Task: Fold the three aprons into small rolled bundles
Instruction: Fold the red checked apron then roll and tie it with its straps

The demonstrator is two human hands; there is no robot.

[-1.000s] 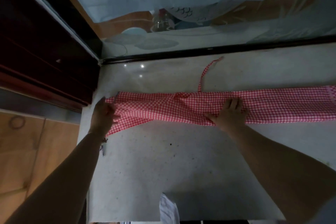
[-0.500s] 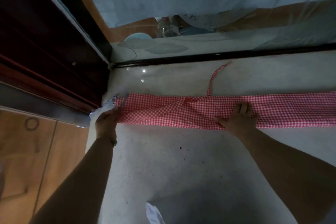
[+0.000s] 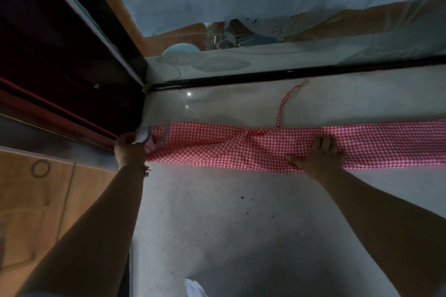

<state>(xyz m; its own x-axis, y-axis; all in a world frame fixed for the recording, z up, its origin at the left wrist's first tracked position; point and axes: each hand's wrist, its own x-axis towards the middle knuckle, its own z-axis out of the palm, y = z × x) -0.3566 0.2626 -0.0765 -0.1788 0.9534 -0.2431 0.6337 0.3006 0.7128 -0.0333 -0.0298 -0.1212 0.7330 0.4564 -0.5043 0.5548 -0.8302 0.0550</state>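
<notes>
A red-and-white checked apron (image 3: 241, 149) lies folded into a long narrow strip across the pale stone counter (image 3: 229, 212), running off the right edge of the view. One thin strap (image 3: 283, 103) trails away from it toward the back. My left hand (image 3: 129, 149) grips the strip's left end, where a pale, blue-edged bit of fabric is lifted and curled over. My right hand (image 3: 318, 157) presses flat on the strip's middle with straight fingers. Only this one apron is in view.
A black rail (image 3: 289, 75) bounds the counter at the back, with clear plastic sheeting and dishes behind it. A dark wooden frame (image 3: 72, 75) stands at the left; past the counter's left edge lies an orange tiled floor (image 3: 36, 200). A white cloth corner (image 3: 193, 287) shows at the bottom.
My left hand has taken hold of the strip's left end and lifted it, curling it over. The lower left flap was folded in, leaving an even strip. My right hand stays pressed on the middle.
</notes>
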